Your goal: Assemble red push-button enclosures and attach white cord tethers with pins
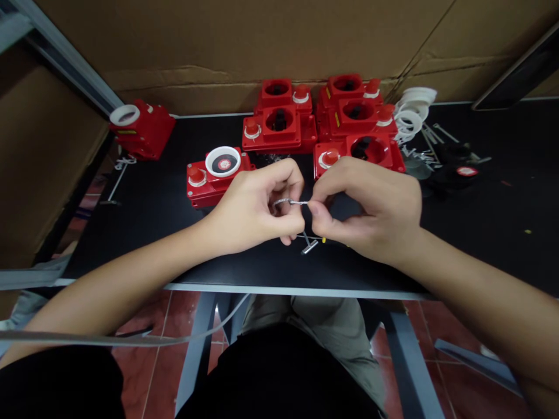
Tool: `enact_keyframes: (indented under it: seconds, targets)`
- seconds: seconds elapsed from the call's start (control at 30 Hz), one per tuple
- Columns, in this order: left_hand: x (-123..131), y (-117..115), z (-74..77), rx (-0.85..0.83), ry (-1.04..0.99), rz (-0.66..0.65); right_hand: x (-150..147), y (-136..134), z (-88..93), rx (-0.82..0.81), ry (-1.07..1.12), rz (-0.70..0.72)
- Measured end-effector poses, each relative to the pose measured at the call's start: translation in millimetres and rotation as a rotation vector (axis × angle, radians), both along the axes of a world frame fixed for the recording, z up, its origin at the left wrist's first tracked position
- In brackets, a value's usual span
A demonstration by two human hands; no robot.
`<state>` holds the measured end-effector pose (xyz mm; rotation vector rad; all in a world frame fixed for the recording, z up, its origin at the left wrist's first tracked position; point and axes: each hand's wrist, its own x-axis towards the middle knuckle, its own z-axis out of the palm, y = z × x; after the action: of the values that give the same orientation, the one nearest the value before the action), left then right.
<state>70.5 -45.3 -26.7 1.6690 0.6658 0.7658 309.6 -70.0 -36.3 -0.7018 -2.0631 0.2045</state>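
My left hand [257,209] and my right hand [367,209] meet over the middle of the black table [152,203]. Both are closed in a pinch on a thin silver metal chain [292,202] stretched between their fingertips. A small metal pin [309,244] hangs below the hands, close to the table top. Just behind my left hand stands a red plastic box [209,180] with a white ring and a red button on it.
Several red boxes [323,122] are stacked at the back against a cardboard wall [262,41]. Another red box [142,128] sits at the far left. White rings [413,110], metal pins and black round parts [456,169] lie at the right.
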Motion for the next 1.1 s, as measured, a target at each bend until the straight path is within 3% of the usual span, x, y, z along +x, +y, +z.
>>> enact_keyframes:
  seconds: [0.13,0.27,0.5,0.7,1.1]
  targets:
    - [-0.6,2.2,-0.6,0.054,0.026,0.044,1.8,-7.3,9.0,0.008,0.014,-0.052]
    - [-2.0,4.6,-2.2,0.018,0.028,-0.002,6.0,-8.6,14.8,-0.124,0.045,-0.133]
    - [-3.3,8.9,-1.8,0.03,0.049,-0.078,8.9,2.3,1.3,-0.145,0.139,-0.116]
    - [-7.4,16.5,-0.6,0.231,0.061,-0.067,11.4,7.9,-4.6,-0.236,0.206,-0.19]
    - [-11.9,20.7,-0.6,0.132,0.055,-0.074,16.6,14.5,-6.7,-0.252,0.106,-0.217]
